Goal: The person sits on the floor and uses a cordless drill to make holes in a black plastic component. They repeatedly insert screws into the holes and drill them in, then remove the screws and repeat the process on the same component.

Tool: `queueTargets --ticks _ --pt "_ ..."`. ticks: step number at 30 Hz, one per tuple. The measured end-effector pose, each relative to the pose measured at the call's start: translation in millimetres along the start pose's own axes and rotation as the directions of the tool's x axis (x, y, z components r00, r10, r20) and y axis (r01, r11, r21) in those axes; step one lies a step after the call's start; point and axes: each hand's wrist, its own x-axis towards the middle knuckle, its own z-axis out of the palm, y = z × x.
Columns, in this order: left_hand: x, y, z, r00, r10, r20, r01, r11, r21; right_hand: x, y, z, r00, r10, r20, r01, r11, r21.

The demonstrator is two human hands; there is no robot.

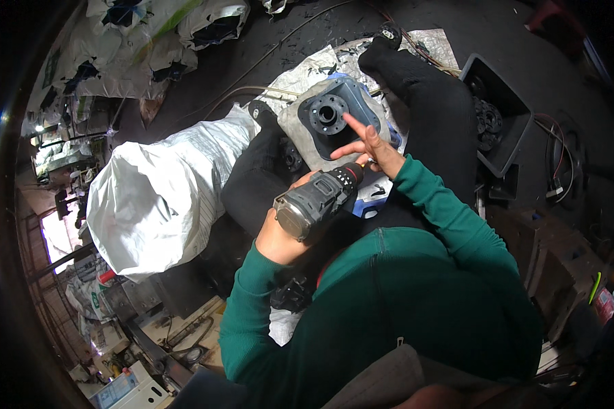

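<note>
A grey-and-black cordless drill (314,202) is in my left hand (278,237), whose fingers wrap around it, mostly hidden beneath its body. Its chuck points up and to the right. Just past the chuck is my right hand (381,151), with fingers spread and stretched out. One fingertip reaches the edge of a round dark flange (328,114) with a central hole and smaller holes around it. The flange sits in the middle of a blue-grey, square-shaped housing (359,102) between my legs. My lower right fingers lie close to the drill's tip, partly hidden.
A large white woven sack (150,204) lies open-mouthed at the left. To the right stands a grey bin (512,102) with dark round parts. White sheeting (430,45) lies under the housing, with dark scraps on it. Several filled bags (143,61) are piled at the far left.
</note>
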Motion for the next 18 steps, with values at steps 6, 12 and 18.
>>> queueTargets --ticks 6,12,18 --pt "-6 1 -10 0.999 0.022 0.048 -0.022 1.0 0.009 6 -5 1 0.958 0.032 0.285 -0.029 0.999 -0.015" --pt "-6 -4 -22 0.998 0.012 0.065 -0.013 1.0 0.01 23 -11 -2 0.901 0.175 0.397 -0.132 0.982 -0.134" --pt "8 -16 -29 0.998 0.047 0.041 -0.05 0.995 0.09 43 6 -16 0.994 0.031 0.102 -0.033 0.999 0.017"
